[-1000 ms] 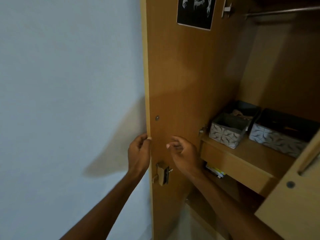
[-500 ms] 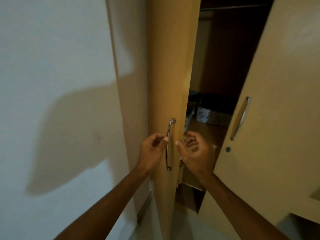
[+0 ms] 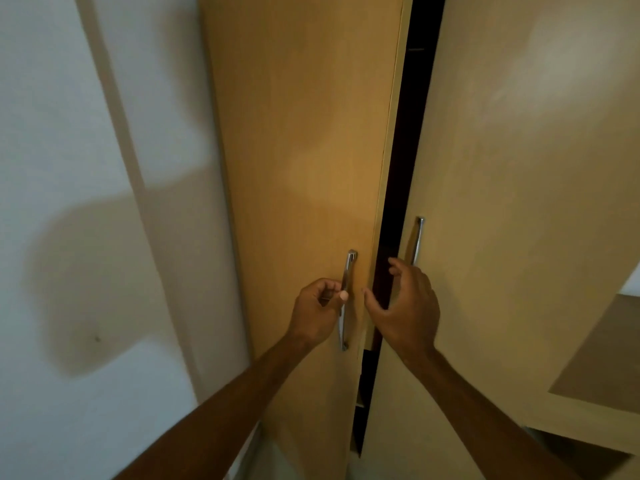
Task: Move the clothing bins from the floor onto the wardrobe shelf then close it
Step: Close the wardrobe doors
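From the head camera I am looking at the front of the wardrobe (image 3: pixel 301 150), with both doors swung nearly shut. My left hand (image 3: pixel 317 310) is wrapped around the left handle (image 3: pixel 347 299), thumb pressed on the front of the bar. My right hand (image 3: pixel 405 306) hangs with fingers spread and loosely curved, gripping nothing. It sits across the dark gap (image 3: pixel 398 202), with the thumb toward the left door (image 3: pixel 301 202) and the fingers by the edge of the right door (image 3: pixel 519 202). I cannot tell whether it touches either edge.

The bins are not in view. The gap shows only darkness, so I cannot confirm they are on the shelf. With the doors this near closed, I judge the moving part is probably done and only the closing is left.

The gap is narrow and tapers slightly toward the top. The right hand lies just where the two edges will meet, so I would clear it first. The right handle (image 3: pixel 417 240) is free just above it. The wall (image 3: pixel 69 202) stands close on the left, though the door is swinging away from it.
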A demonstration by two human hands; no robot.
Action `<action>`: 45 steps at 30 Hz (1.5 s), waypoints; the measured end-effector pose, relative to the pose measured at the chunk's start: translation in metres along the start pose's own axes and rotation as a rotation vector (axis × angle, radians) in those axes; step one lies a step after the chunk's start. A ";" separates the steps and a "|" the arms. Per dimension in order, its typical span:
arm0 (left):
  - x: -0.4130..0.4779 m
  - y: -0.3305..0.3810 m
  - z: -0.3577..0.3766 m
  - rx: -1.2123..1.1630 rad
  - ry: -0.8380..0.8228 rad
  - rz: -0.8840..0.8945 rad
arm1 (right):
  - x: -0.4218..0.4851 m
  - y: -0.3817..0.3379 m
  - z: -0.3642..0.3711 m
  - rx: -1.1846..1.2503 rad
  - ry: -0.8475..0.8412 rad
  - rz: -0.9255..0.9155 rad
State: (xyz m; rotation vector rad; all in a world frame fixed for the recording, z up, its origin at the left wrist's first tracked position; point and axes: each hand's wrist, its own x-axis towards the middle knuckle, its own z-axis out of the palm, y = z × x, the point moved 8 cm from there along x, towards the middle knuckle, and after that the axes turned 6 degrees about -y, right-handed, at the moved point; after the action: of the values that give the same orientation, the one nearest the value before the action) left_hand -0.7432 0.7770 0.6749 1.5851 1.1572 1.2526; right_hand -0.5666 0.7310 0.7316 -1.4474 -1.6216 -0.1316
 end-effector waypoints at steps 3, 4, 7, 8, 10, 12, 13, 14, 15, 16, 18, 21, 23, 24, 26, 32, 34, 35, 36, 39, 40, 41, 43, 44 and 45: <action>0.023 -0.001 0.017 0.027 -0.033 0.005 | 0.018 0.016 0.000 -0.095 0.021 -0.030; 0.032 -0.001 0.022 0.032 -0.039 0.007 | 0.026 0.022 0.001 -0.121 0.025 -0.034; 0.055 -0.005 0.037 0.037 -0.049 0.016 | 0.045 0.038 0.003 -0.195 0.047 -0.043; 0.062 -0.006 0.042 0.054 -0.046 0.020 | 0.051 0.044 0.004 -0.217 0.056 -0.037; 0.081 -0.008 0.053 0.090 -0.032 0.035 | 0.066 0.060 0.007 -0.253 0.070 -0.013; 0.098 -0.009 0.061 0.103 -0.013 0.049 | 0.080 0.074 0.011 -0.276 0.081 0.003; 0.107 -0.009 0.065 0.111 -0.006 0.054 | 0.087 0.080 0.013 -0.287 0.085 0.011; 0.115 -0.010 0.069 0.118 0.002 0.057 | 0.095 0.086 0.015 -0.303 0.087 0.019; 0.123 -0.012 0.072 0.117 0.011 0.052 | 0.102 0.091 0.017 -0.320 0.087 0.026; 0.130 -0.014 0.074 0.117 0.024 0.047 | 0.108 0.095 0.019 -0.336 0.086 0.030; 0.142 -0.017 0.079 0.121 0.053 0.041 | 0.120 0.103 0.024 -0.365 0.081 0.027; 0.156 -0.019 0.083 0.132 0.090 0.040 | 0.134 0.113 0.030 -0.403 0.075 0.031; 0.162 -0.020 0.087 0.134 0.101 0.048 | 0.140 0.119 0.035 -0.416 0.066 0.031; 0.165 -0.021 0.088 0.138 0.102 0.050 | 0.142 0.121 0.038 -0.427 0.063 0.029; 0.168 -0.022 0.089 0.146 0.103 0.062 | 0.145 0.124 0.042 -0.444 0.052 0.028; 0.169 -0.025 0.089 0.128 0.105 0.089 | 0.146 0.129 0.045 -0.446 0.072 0.007; 0.168 -0.024 0.089 0.145 0.116 0.085 | 0.145 0.130 0.046 -0.440 0.055 -0.014; 0.166 -0.023 0.088 0.164 0.122 0.083 | 0.144 0.130 0.047 -0.437 0.039 -0.031; 0.163 -0.019 0.088 0.201 0.134 0.077 | 0.143 0.130 0.047 -0.438 0.030 -0.052; 0.143 -0.009 0.078 0.364 0.202 0.054 | 0.136 0.131 0.047 -0.393 -0.045 -0.092; 0.132 -0.006 0.072 0.429 0.247 0.046 | 0.132 0.131 0.047 -0.371 -0.073 -0.111; 0.121 -0.004 0.065 0.495 0.294 0.046 | 0.127 0.130 0.046 -0.347 -0.114 -0.130; 0.094 -0.002 0.053 0.625 0.380 0.062 | 0.112 0.128 0.047 -0.307 -0.199 -0.174; 0.079 -0.001 0.050 0.689 0.408 0.073 | 0.102 0.126 0.049 -0.286 -0.235 -0.192; 0.066 -0.001 0.047 0.743 0.424 0.084 | 0.093 0.123 0.051 -0.274 -0.272 -0.201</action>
State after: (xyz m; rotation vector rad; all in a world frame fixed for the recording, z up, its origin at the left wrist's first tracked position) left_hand -0.6914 0.8386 0.6822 1.9471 2.0129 1.3314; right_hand -0.4817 0.8675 0.7072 -1.5545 -2.0355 -0.2915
